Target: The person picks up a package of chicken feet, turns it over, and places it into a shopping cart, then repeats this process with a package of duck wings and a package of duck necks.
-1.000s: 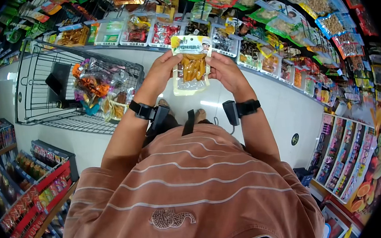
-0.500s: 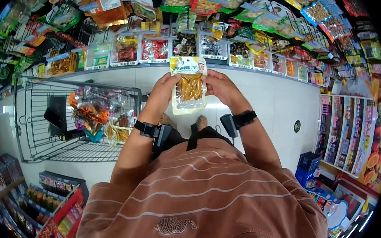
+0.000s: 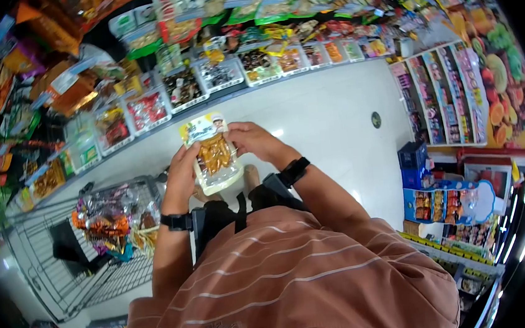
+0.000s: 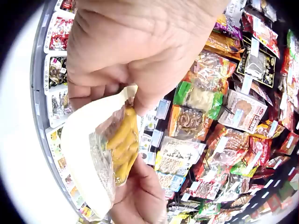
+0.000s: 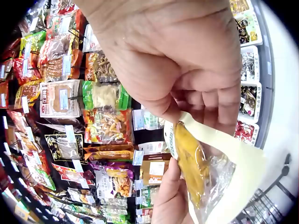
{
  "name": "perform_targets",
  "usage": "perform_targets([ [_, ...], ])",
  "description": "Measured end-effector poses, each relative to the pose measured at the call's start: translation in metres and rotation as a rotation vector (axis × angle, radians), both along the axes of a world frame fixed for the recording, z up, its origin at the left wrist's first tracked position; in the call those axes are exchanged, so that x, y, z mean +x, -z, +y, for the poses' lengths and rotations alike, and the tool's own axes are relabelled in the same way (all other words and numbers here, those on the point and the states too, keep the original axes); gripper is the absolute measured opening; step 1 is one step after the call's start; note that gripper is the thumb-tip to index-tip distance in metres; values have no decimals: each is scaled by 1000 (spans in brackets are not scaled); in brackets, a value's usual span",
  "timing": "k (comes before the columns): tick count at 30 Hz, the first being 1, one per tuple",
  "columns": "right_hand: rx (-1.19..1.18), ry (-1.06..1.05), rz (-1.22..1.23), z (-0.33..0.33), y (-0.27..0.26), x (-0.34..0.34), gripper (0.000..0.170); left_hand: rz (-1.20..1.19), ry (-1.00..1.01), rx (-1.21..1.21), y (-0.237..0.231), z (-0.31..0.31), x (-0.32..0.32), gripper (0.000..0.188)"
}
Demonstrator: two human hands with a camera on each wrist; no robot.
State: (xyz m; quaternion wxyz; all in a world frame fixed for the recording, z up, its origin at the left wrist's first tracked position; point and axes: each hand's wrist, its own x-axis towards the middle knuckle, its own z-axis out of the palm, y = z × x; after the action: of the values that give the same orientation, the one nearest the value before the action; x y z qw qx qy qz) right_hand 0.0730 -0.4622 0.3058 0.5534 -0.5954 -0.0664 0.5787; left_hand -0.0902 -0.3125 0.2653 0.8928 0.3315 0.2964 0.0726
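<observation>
Between both hands, in front of the body, is an upright snack pouch [image 3: 215,155] with a pale printed top and a clear window over yellow-brown pieces. My left hand [image 3: 181,176] pinches its left edge, thumb on the front. On the opposite edge my right hand [image 3: 254,141] grips it the same way. The left wrist view shows the pouch [image 4: 122,144] side-on, with the left hand [image 4: 140,51] curled at one edge. In the right wrist view the right thumb presses the front of the pouch [image 5: 191,163], and the right hand's [image 5: 187,60] other fingers go behind it.
A wire shopping cart [image 3: 51,245] with several packaged snacks [image 3: 114,217] stands at the left. Ahead runs a shelf with trays of small packets [image 3: 147,110] and hanging bags [image 3: 178,18]. A rack [image 3: 441,98] and blue bins [image 3: 413,156] stand at the right.
The view has turned rightward, so shelves and cart sit further left. The hands and pouch have shifted left and lower in the head view, the pouch now tilted. Both hands keep hold of it.
</observation>
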Motion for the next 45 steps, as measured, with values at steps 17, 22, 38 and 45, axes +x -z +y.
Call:
perform_targets([
  [17,211,31,-132,-142,-29,130,13,-59,67,251,-75,-140,132,38],
  [22,271,165,-123,-213,-31,167,15,-101,184,273,-99,-194,185,36],
  [38,389,312,87,-285,-5,213,18,28,329,371,-98,-261,243,37],
  [45,522,516,135,-284,18,239,21,55,277,449,-99,-250,234,31],
])
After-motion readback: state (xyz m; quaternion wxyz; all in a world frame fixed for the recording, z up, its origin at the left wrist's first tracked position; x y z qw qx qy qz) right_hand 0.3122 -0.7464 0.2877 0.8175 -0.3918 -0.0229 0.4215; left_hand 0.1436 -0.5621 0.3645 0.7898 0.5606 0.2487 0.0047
